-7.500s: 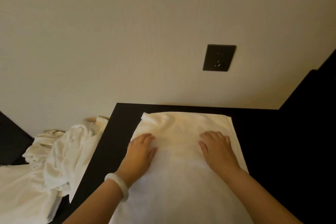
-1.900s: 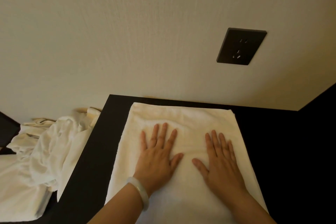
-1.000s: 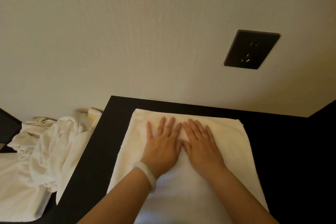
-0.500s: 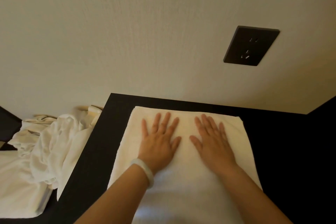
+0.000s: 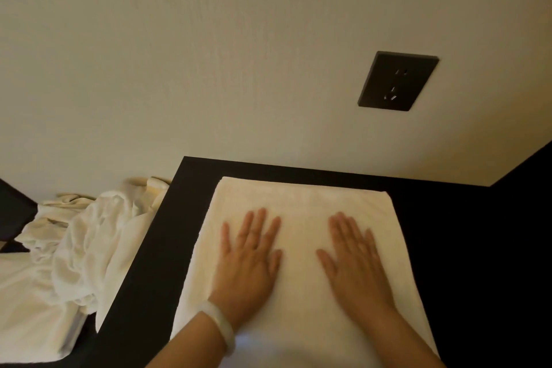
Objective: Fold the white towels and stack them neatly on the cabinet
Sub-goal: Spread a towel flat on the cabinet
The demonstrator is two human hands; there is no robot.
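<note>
A folded white towel (image 5: 301, 206) lies flat on the black cabinet top (image 5: 167, 248), its far edge close to the wall. My left hand (image 5: 248, 263), with a pale bangle at the wrist, presses flat on the towel's left half with fingers spread. On the towel's right half my right hand (image 5: 355, 263) lies flat too, fingers straight. Neither hand grips anything. To the left, below the cabinet's edge, sits a crumpled heap of white towels (image 5: 86, 245).
A cream wall rises right behind the cabinet, with a black wall socket (image 5: 397, 81) above and to the right. The cabinet's dark surface continues to the right (image 5: 478, 248). More white cloth (image 5: 27, 308) lies flat at the lower left.
My hands were together in the towel's middle a second ago; they have slid apart toward its sides and drawn slightly back toward me, still flat on it.
</note>
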